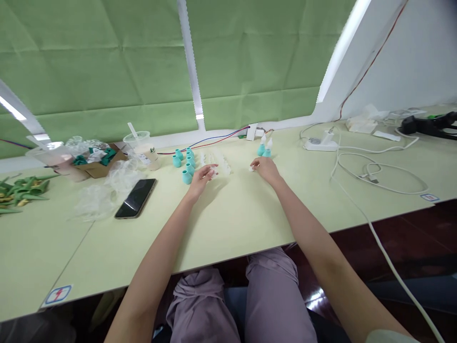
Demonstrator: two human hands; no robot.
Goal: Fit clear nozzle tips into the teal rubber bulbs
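My left hand (202, 181) is closed around a small whitish translucent piece (213, 173), just right of several turquoise vase-shaped pieces (186, 176). Beyond its fingers lie rows of small clear parts (223, 163), too fine to make out. My right hand (266, 168) pinches a small white piece (251, 168) low over the table. Right behind that hand stand two turquoise pieces (262, 150) with pointed white tips (270, 142) on top.
A phone (136, 198), clear plastic bags (94, 200), drink cups (144, 150) and a cardboard box (103, 166) are on the left. Green cone-shaped pieces (24, 193) lie farther left. A power strip (321, 145) and white cables (378, 166) occupy the right side.
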